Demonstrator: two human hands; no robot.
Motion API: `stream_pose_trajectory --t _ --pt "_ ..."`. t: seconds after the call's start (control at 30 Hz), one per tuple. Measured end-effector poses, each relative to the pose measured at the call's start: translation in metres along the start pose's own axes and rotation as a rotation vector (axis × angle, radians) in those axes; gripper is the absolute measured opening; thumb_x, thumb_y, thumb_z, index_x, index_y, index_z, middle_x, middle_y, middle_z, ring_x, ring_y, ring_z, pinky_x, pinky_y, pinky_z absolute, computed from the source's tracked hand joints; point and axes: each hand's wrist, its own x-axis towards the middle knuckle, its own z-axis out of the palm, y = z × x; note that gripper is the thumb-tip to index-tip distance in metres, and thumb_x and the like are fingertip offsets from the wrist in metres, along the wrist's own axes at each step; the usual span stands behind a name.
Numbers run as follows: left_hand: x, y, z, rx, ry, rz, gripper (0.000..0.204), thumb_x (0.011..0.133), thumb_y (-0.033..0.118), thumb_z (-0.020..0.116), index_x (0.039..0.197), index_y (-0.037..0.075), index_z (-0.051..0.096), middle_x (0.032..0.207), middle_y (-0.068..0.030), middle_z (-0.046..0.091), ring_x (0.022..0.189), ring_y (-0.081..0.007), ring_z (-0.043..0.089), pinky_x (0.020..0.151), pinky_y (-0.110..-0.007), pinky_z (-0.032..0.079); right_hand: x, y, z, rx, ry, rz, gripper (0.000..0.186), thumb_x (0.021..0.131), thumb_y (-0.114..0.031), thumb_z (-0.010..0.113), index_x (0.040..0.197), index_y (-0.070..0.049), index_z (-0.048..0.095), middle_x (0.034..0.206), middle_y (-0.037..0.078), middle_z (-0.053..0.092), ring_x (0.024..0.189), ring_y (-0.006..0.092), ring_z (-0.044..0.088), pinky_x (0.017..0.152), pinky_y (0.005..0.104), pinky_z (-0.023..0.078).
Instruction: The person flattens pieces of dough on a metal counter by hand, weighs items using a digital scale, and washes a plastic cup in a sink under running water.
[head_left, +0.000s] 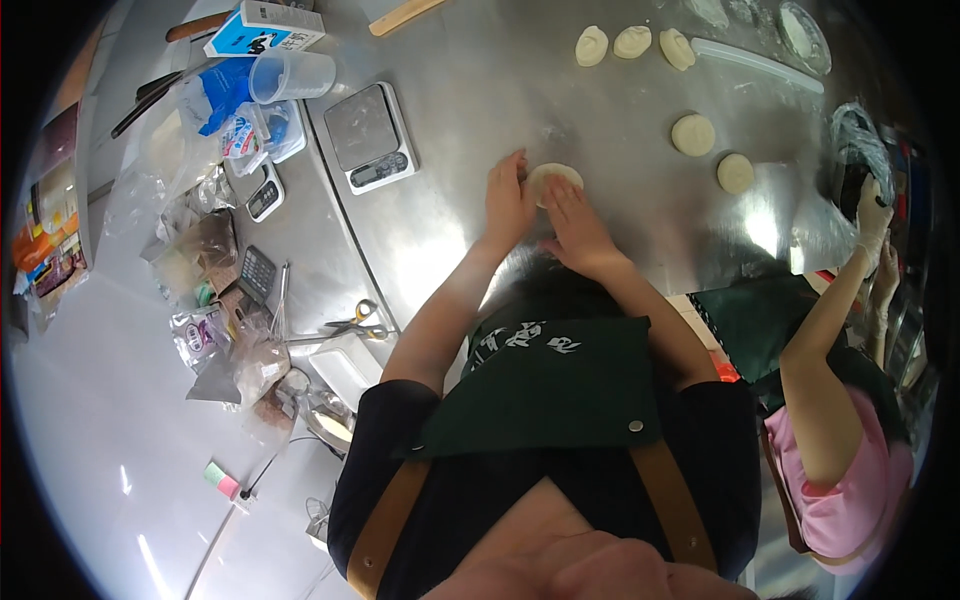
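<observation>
A pale round disc of dough (547,177) lies flat on the steel worktop in front of me. My right hand (580,228) rests its outstretched fingers on the disc's right and near part, covering some of it. Just left of the disc is my left hand (509,207), its fingers extended along the dough's edge and grasping nothing. Farther right sit two thick dough rounds (693,135). Beyond them, near the far edge of the view, are three folded dough pieces (632,42) in a row.
A kitchen scale (367,137) stands to my left, with a clear plastic cup (291,76) and a milk carton (265,28) beyond it. Scissors (357,322) and a whisk (281,300) lie nearer. A white plastic strip (757,66) is at far right. A gloved co-worker (835,400) stands at right.
</observation>
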Motion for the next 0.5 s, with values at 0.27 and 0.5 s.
stream_pose_trajectory --t 0.27,0.5 --pt "0.026 0.000 0.002 -0.086 -0.235 -0.311 0.026 0.077 0.011 0.065 0.100 -0.001 0.066 0.092 -0.0150 0.066 0.083 -0.0224 0.064 0.076 -0.031 0.051 0.016 0.027 0.008 0.493 0.375 0.633 0.035 0.080 -0.015 0.066 0.112 -0.003 0.057 0.103 0.016 0.060 0.092 0.0320 0.059 0.079 0.0400 0.047" --pt "0.017 0.010 0.013 0.181 -0.188 -0.187 0.021 0.073 0.011 0.067 0.091 0.001 0.064 0.087 -0.0146 0.063 0.081 -0.0299 0.061 0.070 -0.036 0.050 0.028 0.014 0.007 0.321 0.310 0.590 0.022 0.074 -0.008 0.067 0.095 -0.005 0.060 0.093 0.012 0.059 0.083 0.0311 0.058 0.073 0.0418 0.047"
